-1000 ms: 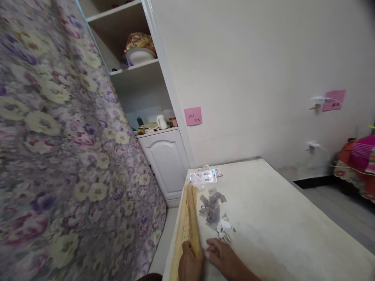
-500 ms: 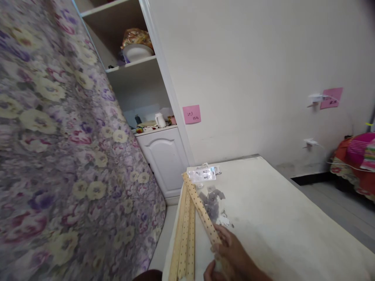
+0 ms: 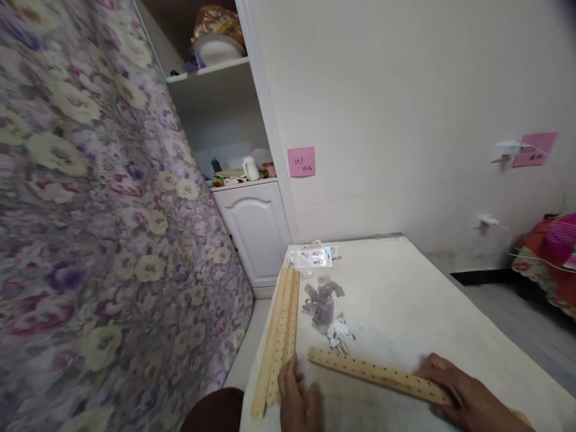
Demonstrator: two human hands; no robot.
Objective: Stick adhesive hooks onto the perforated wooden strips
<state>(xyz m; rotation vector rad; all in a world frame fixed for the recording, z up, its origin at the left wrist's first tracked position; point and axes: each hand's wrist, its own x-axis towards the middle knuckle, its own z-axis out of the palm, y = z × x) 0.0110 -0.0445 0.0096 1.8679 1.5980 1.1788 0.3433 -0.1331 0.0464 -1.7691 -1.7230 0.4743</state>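
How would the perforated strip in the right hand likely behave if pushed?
The perforated strip is probably stiff, as it looks straight beyond the right hand. Slim and wood-like, it is likely light. Its flat face suggests sliding rather than rolling.

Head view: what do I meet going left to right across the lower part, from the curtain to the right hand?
Floral curtain → wooden strips lying side by side → left hand → held perforated strip → right hand.
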